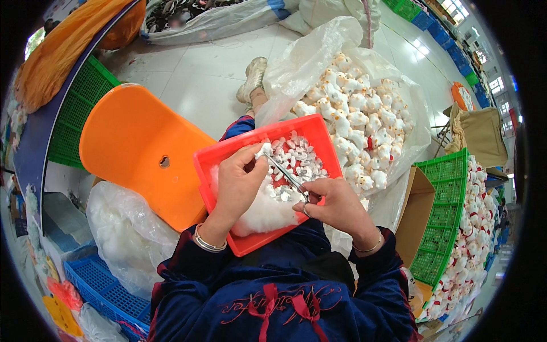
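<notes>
Pinched in the fingertips of my left hand (240,174) is a small white plush piece (264,150). My right hand (336,204) is closed on the ring handles of slim metal forceps (289,178), whose tip points into that piece. Both hands are above a red plastic tray (246,245) on my lap. Many small white cut pieces (293,149) lie inside it, and fluffy white stuffing (259,214) fills its near left part. The very tip of the forceps is hidden at the plush piece.
Beyond the tray at right, a clear plastic bag (407,85) holds a heap of white plush toys (359,108). An orange chair seat (137,142) stands left, above a bag of stuffing (122,222) and a blue crate (105,285). A green crate (439,216) is on the right.
</notes>
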Tool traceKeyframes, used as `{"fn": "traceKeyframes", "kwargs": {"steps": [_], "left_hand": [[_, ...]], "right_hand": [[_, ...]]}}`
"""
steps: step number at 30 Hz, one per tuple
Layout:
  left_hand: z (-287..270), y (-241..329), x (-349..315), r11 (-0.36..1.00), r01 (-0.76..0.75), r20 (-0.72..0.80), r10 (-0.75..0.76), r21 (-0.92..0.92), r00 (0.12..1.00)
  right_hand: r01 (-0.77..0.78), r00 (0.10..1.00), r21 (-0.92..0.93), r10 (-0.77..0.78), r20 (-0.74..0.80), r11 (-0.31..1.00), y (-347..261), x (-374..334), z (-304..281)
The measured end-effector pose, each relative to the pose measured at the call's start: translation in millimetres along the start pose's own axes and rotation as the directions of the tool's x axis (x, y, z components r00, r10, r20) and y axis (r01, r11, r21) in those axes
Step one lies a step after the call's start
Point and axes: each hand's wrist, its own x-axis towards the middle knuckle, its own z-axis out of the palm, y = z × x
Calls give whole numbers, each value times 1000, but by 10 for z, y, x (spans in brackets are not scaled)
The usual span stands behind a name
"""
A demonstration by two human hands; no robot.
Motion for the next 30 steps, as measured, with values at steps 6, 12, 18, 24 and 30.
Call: {"fn": "traceKeyframes", "kwargs": {"steps": [6, 12, 18, 24, 30], "left_hand": [[-3, -30, 6, 999, -35, -4, 35, 12, 999], [-22, -29, 7, 992, -100, -12, 101, 82, 995], [-14, -14, 0, 983, -140, -15, 142, 118, 990], [-4, 7, 1, 974, -167, -12, 171, 150, 985], [0, 34, -6, 962, -193, 0, 196, 193, 981]], "right_hand": [[32, 999, -21, -33, -10, 999, 83, -48, 79], [90, 982, -230, -124, -139, 969, 165, -40, -6], [99, 985, -160, -120, -126, 982, 112, 14, -29], [115, 988, -103, -125, -95, 988, 156, 44, -31], [97, 992, -46, -100, -77, 994, 162, 47, -60]]}}
